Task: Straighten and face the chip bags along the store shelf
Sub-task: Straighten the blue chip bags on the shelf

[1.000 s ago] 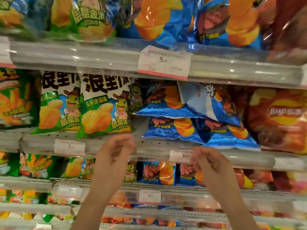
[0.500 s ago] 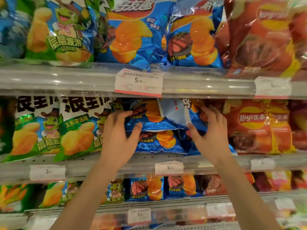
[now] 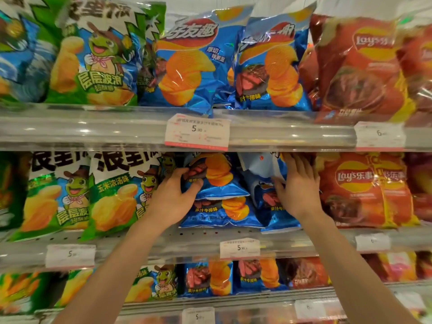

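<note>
Hands: left (image 3: 171,197) gripping, right (image 3: 297,185) flat on blue chip bags (image 3: 222,183)

Red bag (image 3: 355,190): "Lay's乐事". Upper price tag (image 3: 197,132): "5.90". Green bag (image 3: 117,195): "玉米浓汤味".

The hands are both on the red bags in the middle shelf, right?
Not quite. In the head view the left hand and right hand are both on the blue bags in the middle shelf; the red bags sit untouched beside them.
</note>
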`<state>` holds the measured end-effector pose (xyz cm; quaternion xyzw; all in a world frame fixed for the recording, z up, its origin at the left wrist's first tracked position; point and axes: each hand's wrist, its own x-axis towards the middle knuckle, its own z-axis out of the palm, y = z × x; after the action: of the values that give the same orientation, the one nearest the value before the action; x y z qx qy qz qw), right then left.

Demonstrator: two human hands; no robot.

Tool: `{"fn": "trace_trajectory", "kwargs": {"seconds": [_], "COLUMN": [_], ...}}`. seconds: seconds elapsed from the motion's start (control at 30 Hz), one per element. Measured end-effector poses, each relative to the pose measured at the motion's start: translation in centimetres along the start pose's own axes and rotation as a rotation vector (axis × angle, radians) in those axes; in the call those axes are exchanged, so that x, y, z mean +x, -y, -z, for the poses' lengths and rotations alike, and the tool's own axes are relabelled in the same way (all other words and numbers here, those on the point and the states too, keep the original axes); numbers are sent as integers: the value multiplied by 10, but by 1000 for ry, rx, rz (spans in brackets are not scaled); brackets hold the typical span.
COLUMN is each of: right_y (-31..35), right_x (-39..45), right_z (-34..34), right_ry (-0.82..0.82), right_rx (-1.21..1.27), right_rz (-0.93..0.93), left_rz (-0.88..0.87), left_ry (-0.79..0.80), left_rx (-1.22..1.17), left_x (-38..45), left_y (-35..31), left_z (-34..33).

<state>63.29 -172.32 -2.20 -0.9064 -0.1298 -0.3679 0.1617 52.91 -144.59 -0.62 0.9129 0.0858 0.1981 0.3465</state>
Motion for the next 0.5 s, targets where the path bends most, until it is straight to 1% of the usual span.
{"fn": "trace_trajectory", "kwargs": {"seconds": [0.1,0.17,0.27,0.33,0.5], "right_y": [-8,-6,0,1,14], "right_x": [3,6,9,8,-7], "right_z": [-3,-3,-3,0,21], "right_ry": [-42,-67,-40,-35,-164], "right_rx": [-86,-119,-121,-42,173], "right_rz": [12,-36,-83,-84,-60], "left_rz": [-3,0,6,4,-12], "left_ry": [3,2,0,-3,26], "left_rx": [-37,-67,-112,-140,-264], "left_x": [-1,-1,-2,-4,-15], "left_y": [0,0,0,-1,1], "left_z": [1,2,4,6,11]}}
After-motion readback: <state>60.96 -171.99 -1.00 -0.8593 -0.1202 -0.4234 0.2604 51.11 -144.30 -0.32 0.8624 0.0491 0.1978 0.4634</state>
